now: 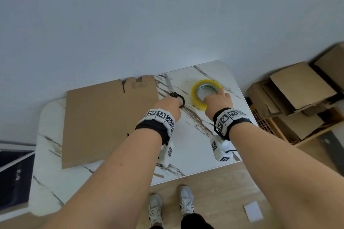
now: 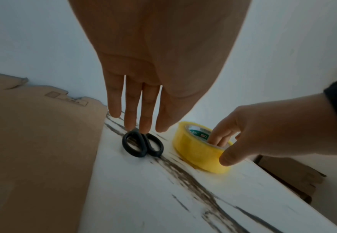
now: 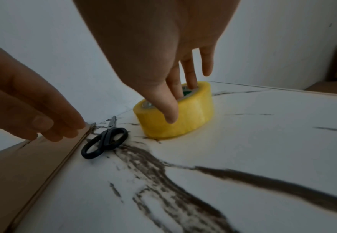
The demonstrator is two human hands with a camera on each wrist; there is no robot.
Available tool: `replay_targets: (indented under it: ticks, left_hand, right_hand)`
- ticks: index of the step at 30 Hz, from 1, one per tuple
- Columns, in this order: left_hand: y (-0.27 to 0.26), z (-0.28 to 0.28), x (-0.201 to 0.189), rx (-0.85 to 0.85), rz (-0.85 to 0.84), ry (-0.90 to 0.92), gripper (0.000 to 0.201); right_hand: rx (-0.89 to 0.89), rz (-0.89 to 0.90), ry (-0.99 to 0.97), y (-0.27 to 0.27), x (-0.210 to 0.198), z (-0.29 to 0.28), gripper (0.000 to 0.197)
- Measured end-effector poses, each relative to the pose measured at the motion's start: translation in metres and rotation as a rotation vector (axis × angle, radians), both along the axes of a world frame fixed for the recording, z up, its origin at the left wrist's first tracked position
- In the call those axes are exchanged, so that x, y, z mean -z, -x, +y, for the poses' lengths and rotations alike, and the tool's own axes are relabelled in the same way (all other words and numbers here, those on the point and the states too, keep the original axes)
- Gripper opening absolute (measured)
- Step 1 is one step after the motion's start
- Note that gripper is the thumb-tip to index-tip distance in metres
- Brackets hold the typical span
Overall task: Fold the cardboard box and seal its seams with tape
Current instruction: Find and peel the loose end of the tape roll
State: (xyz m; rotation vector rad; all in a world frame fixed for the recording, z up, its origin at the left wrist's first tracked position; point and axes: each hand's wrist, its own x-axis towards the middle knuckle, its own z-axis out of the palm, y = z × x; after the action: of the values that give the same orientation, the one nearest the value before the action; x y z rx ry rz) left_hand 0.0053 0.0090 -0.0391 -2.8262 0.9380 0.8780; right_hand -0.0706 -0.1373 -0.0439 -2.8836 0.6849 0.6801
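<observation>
A flattened brown cardboard box [image 1: 96, 122] lies on the left half of the white marbled table [image 1: 195, 139]. Black-handled scissors [image 1: 172, 87] lie just right of the box's edge, blades pointing away. My left hand [image 1: 169, 106] hovers over the scissors' handles [image 2: 143, 145] with fingers [image 2: 130, 124] straight, holding nothing. A yellow tape roll [image 1: 196, 96] lies flat to the right of the scissors. My right hand [image 1: 217, 98] grips the tape roll [image 3: 195, 116]: fingers [image 3: 190, 82] reach inside its core, and the thumb presses the outer face.
A wall runs close behind the table. Several cardboard boxes [image 1: 297, 96] are stacked on the floor at the right. A dark container [image 1: 14, 169] stands at the left. A white paper slip [image 1: 253, 211] lies on the wooden floor near my feet.
</observation>
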Motion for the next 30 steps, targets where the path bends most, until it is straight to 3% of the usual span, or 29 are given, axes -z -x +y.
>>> replay_targets:
  ticks: [6,10,12,15,19,25,30]
  left_hand:
    - [-0.007,0.013,-0.028,-0.099,-0.012,0.12,0.035]
    - [-0.009,0.026,-0.048,-0.175,-0.007,0.195,0.037]
    - [-0.01,0.035,-0.059,-0.189,-0.029,0.243,0.037]
    - [-0.014,0.055,-0.075,-0.189,-0.042,0.271,0.036]
    - [-0.02,0.087,-0.099,-0.271,-0.075,0.354,0.019]
    - [-0.027,0.137,-0.135,-0.506,0.1,0.55,0.038]
    - [-0.032,0.174,-0.149,-0.626,0.19,0.7,0.035]
  right_hand:
    - [0.083,-0.01,-0.098,-0.009,-0.022,0.01,0.035]
    - [0.319,-0.138,-0.373,-0.015,-0.044,0.026,0.016]
    - [0.392,-0.217,-0.461,-0.019,-0.053,0.035,0.02]
    - [0.374,-0.287,-0.552,-0.024,-0.073,0.058,0.026]
    - [0.322,-0.361,-0.54,-0.028,-0.104,0.095,0.035]
    - [0.551,-0.469,-0.914,-0.029,-0.141,0.149,0.04]
    - [0.54,-0.487,-1.021,-0.038,-0.153,0.188,0.045]
